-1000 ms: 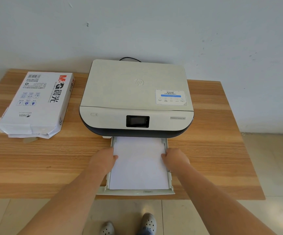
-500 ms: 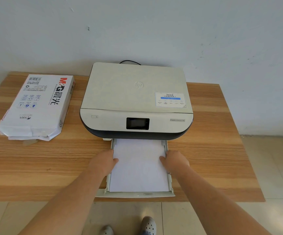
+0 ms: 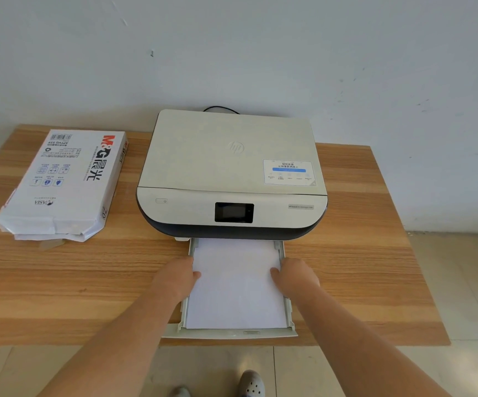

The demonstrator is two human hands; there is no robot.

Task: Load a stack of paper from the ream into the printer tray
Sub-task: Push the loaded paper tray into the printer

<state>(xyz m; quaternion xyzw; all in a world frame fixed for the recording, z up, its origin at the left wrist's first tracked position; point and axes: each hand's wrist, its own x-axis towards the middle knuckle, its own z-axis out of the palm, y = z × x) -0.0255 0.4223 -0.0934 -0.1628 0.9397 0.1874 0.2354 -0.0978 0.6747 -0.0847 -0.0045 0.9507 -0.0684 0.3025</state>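
Observation:
A beige printer (image 3: pixel 232 167) stands on the wooden table (image 3: pixel 361 267), and its paper tray (image 3: pixel 232 333) is pulled out toward me. A white stack of paper (image 3: pixel 236 287) lies flat in the tray. My left hand (image 3: pixel 176 277) rests on the stack's left edge and my right hand (image 3: pixel 295 275) on its right edge, thumbs on top of the sheets. Both hands press against the sides of the stack and the tray walls. The opened ream (image 3: pixel 60 181), in a white wrapper with red lettering, lies at the table's left.
A black cable (image 3: pixel 220 109) runs behind the printer against the white wall. The tray overhangs the table's front edge. Below it, my shoes (image 3: pixel 250 383) stand on the tiled floor. Bare wood shows to the right of the printer.
Both hands have slid a little inward and forward along the paper's edges. The view has tilted slightly, so the printer sits lower in the frame.

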